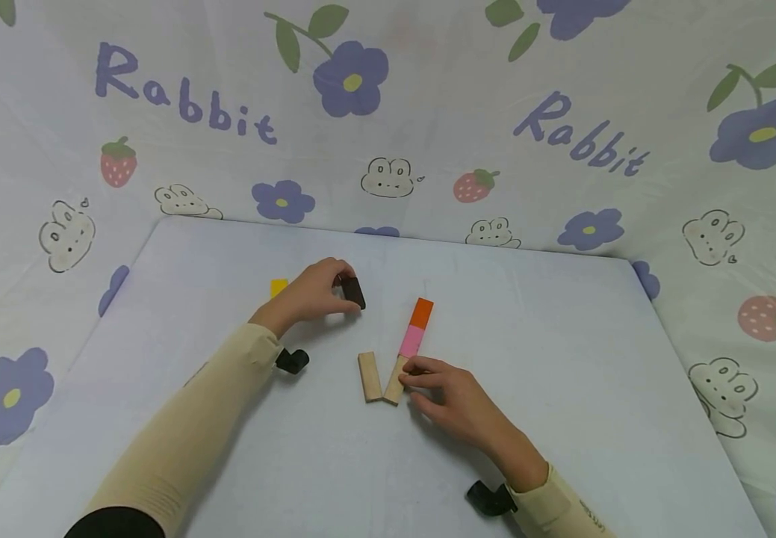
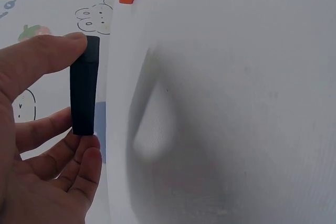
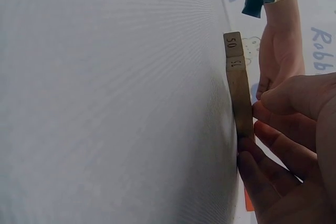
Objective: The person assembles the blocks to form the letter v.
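Observation:
My left hand [image 1: 310, 293] holds a black block [image 1: 352, 292] above the white tabletop. In the left wrist view, the thumb presses one end of that block and the fingertips its other end. Fingertips of my right hand [image 1: 458, 400] touch a plain wooden block [image 1: 393, 382], the thumb standing apart from it. Beyond that block, a pink block [image 1: 411, 341] and an orange block [image 1: 421, 314] continue in one line. A second wooden block [image 1: 370, 377] lies to the left, the pair forming a V with their near ends together. The right wrist view shows printed numbers on the wooden ends [image 3: 232, 43].
A yellow block [image 1: 279, 287] lies beyond the left wrist, partly hidden by it. The white tabletop [image 1: 562, 359] extends around the blocks. Behind it hangs a cloth [image 1: 428, 97] printed with rabbits, flowers and strawberries. Both wrists carry black cameras [image 1: 491, 498].

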The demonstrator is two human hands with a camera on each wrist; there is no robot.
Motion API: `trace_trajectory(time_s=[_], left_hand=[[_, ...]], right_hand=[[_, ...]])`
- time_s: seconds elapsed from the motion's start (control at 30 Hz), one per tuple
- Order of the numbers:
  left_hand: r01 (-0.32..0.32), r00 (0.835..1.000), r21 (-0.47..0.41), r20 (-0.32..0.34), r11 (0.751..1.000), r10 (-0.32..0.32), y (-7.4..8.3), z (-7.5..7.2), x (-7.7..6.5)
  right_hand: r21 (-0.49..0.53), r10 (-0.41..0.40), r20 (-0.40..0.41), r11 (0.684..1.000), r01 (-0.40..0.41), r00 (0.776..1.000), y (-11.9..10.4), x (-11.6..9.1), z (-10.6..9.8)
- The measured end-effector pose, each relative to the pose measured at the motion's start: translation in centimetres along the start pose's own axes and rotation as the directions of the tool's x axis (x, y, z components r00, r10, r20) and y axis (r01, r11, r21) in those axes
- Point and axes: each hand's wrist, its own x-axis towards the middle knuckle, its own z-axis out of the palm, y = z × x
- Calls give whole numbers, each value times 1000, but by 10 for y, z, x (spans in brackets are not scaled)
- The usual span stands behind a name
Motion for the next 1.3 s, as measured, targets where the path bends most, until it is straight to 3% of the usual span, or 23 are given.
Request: trace_trajectory(time_s=[1.3], left_hand=[[-35,999,-8,-8,999,35,10,6,-18]], right_hand=[[7,23,-12,1000,-23,1000,1,1,2]])
